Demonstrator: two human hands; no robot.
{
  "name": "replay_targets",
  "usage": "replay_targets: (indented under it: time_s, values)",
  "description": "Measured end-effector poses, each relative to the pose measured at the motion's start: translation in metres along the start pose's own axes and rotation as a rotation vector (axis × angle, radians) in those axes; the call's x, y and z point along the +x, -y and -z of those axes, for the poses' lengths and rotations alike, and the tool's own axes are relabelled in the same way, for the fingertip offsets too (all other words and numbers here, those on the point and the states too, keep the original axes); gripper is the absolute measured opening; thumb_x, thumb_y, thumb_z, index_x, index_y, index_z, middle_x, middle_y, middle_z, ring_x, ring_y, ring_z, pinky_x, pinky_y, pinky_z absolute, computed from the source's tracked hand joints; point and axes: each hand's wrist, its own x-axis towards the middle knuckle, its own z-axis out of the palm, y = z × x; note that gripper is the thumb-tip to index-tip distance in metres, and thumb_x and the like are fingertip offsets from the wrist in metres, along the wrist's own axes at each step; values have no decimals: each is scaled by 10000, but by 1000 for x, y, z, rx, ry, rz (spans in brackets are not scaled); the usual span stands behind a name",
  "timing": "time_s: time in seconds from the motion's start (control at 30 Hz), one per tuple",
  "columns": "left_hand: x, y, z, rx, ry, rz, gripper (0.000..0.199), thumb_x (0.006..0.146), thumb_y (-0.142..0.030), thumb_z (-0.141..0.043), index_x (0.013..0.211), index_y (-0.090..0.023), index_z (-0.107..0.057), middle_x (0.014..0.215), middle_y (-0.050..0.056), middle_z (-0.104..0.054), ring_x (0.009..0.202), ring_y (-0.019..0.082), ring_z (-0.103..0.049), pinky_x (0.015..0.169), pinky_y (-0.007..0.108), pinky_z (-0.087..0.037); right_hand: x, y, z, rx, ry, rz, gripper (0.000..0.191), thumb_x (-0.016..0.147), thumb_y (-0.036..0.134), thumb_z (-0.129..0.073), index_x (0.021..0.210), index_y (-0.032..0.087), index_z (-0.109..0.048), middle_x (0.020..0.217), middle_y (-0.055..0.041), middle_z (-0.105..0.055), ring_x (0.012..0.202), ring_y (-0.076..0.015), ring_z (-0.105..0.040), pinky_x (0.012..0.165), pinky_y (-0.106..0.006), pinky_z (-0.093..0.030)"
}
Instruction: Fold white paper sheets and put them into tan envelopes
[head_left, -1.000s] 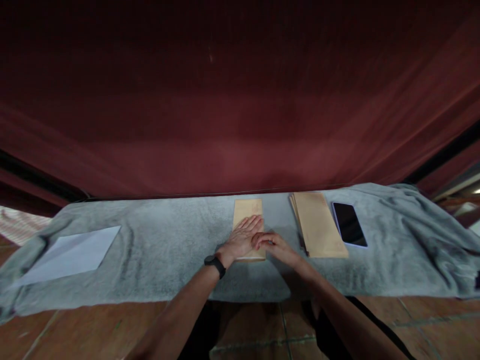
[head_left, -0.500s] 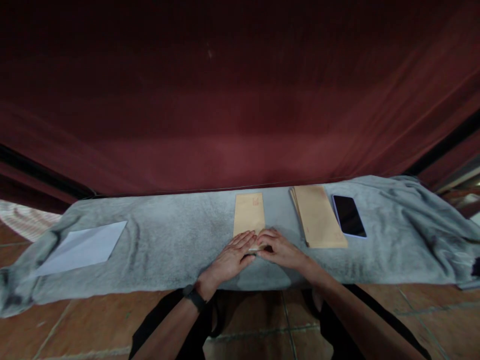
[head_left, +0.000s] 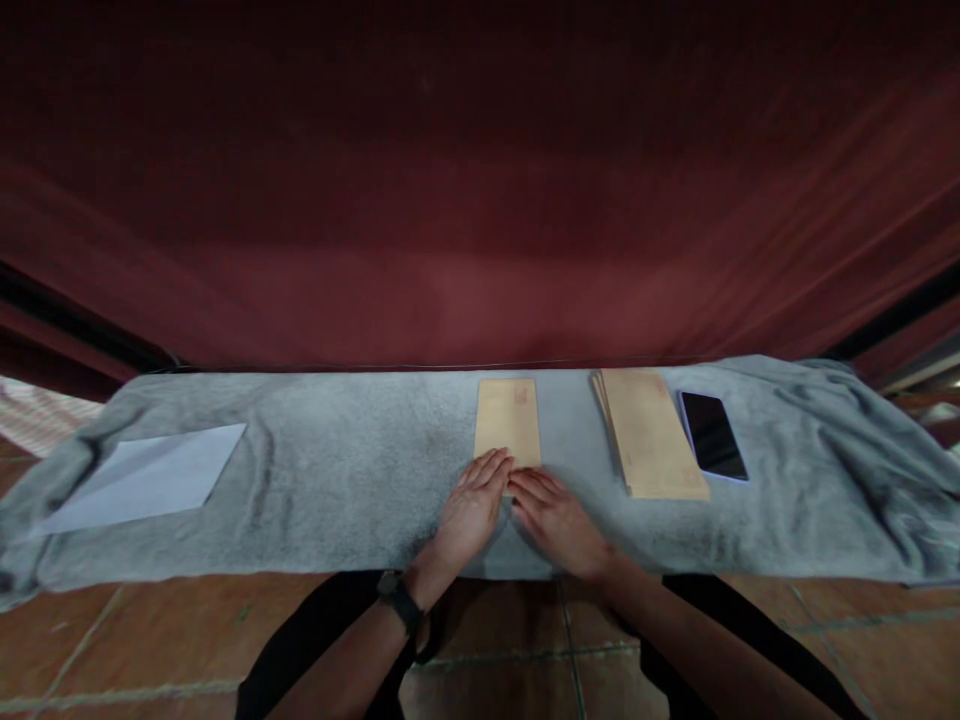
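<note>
A tan paper envelope [head_left: 507,418] with small red print lies lengthwise in front of me on a grey cloth. Across its near end rests my left hand [head_left: 474,500], flat, with fingers stretched out. My right hand [head_left: 553,515] also lies flat there, its fingertips close to the left ones. Both hands press on the envelope and hide most of its near edge. Nothing shows gripped in either hand. To the right, a small stack of similar tan envelopes [head_left: 652,435] sits apart from my hands.
A dark-screened phone [head_left: 714,436] in a pale purple case lies right of the stack. White paper sheets [head_left: 150,475] rest at the left. The grey cloth [head_left: 337,470] covers a long narrow surface, backed by a dark red upright panel [head_left: 480,290]. Tiled floor [head_left: 172,640] shows below.
My right hand's fingers were bent at the envelope's near end, where a pale edge showed; now they lie straight and flat. My left hand stays flat. The whole view has shifted slightly.
</note>
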Motion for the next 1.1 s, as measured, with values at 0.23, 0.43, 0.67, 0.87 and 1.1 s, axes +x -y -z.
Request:
replay_targets:
  time_s: [0.23,0.43,0.67,0.87,1.1]
  values:
    - [-5,-6,1,65,11,82,537,981,-116,-365,1511,-175,-425,1593,122,-424,1499,240,-348,1223,479,-336,-22,15,-14,-77,0,-50,689,1025,476,-453,1594,127,-283,1620,-149,-355,1506,-271,-328,1225,-480,-338]
    - [-10,-2,4,61,36,105,627,923,-50,-344,1541,-153,-368,1618,136,-375,1515,239,-313,1236,479,-310,-30,5,-11,-78,11,-129,696,1034,507,-416,1606,145,-255,1633,-150,-318,1518,-278,-300,1238,-507,-300]
    - [-26,-19,13,2,156,-214,579,1057,-390,-350,1571,-130,-292,1637,120,-345,1531,201,-269,1266,368,-197,-36,4,-11,-129,31,-143,579,1064,340,-304,1599,122,-272,1634,-140,-322,1521,-248,-294,1252,-487,-263]
    - [-37,-30,13,80,146,-187,782,1023,-590,-327,1575,-44,-238,1650,198,-266,1558,279,-169,1268,431,-100,-37,4,-15,-71,6,-226,567,1082,364,-213,1612,163,-237,1653,-117,-292,1541,-240,-239,1254,-530,-224]
    - [-35,-36,9,135,175,-162,814,1013,-550,-367,1583,2,-186,1644,237,-253,1550,311,-193,1264,448,-76,-29,23,-26,28,13,-304,620,1081,455,-168,1615,143,-220,1654,-127,-293,1540,-237,-241,1247,-508,-255]
